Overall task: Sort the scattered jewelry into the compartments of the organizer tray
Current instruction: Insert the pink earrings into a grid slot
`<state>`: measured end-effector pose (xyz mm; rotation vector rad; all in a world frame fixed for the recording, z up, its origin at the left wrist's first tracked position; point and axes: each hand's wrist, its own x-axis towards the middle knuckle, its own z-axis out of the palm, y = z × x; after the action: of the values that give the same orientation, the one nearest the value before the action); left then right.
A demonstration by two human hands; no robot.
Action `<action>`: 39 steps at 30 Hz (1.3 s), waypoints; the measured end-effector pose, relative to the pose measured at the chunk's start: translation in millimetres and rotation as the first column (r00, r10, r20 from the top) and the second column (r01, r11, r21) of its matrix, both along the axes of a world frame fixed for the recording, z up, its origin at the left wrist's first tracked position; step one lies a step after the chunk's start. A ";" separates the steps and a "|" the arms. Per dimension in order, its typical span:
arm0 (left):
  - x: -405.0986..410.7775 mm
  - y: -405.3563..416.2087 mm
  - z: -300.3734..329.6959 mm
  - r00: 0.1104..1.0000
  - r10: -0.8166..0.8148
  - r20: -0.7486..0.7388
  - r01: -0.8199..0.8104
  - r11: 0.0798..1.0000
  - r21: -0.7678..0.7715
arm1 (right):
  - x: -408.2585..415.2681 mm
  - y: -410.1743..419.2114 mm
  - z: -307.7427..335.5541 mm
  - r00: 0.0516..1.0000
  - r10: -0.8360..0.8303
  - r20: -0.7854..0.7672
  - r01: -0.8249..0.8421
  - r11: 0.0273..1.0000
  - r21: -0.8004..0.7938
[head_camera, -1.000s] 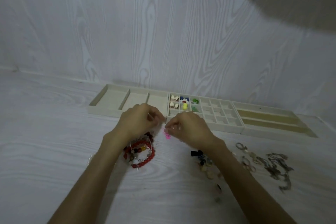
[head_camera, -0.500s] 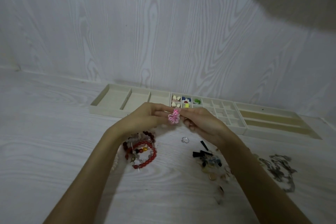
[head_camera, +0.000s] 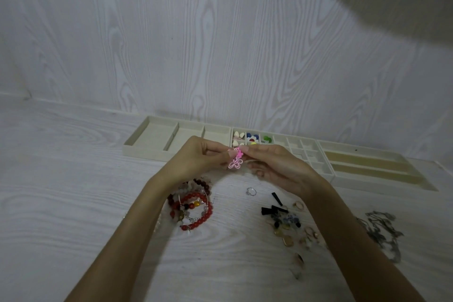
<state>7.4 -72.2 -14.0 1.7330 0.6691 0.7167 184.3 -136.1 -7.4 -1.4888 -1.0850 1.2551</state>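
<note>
Both hands pinch one pink flower piece [head_camera: 235,161] between them, held in the air just in front of the tray's [head_camera: 147,152] middle section. Left hand [head_camera: 196,162] grips it from the left with thumb and curled fingers; right hand [head_camera: 277,169] grips it from the right with its fingertips, palm turned up. Whether the pink piece is one item or a pair cannot be told.

Behind the hands, the tray runs along the floor's far edge, against the wall [head_camera: 171,32]. Its left section has three wide compartments. Its middle section is a grid of small cells: cream pieces [head_camera: 239,134] fill the leftmost cells, blue, red and yellow pieces [head_camera: 252,137] sit in the next cells to the right, and green pieces [head_camera: 266,139] in the cell after those. Its right section has two long slots.

On the floor [head_camera: 73,203] near the left wrist lies a heap of red bead bracelets [head_camera: 193,208]. A small ring [head_camera: 251,191] lies between the forearms. Black pieces [head_camera: 275,206] and small gold items [head_camera: 288,235] lie beside the right forearm. Grey chains [head_camera: 384,233] lie toward the floor's right edge.
</note>
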 end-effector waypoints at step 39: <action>17.6 12.3 8.8 0.974 -0.084 -0.212 0.107 0.989 0.098 | 17.1 -12.1 24.0 0.964 -0.129 0.233 0.070 0.967 0.245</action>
<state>25.0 -59.9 -5.2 1.9449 0.6932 0.5170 201.4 -148.2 16.7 -1.5232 -1.2565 0.8528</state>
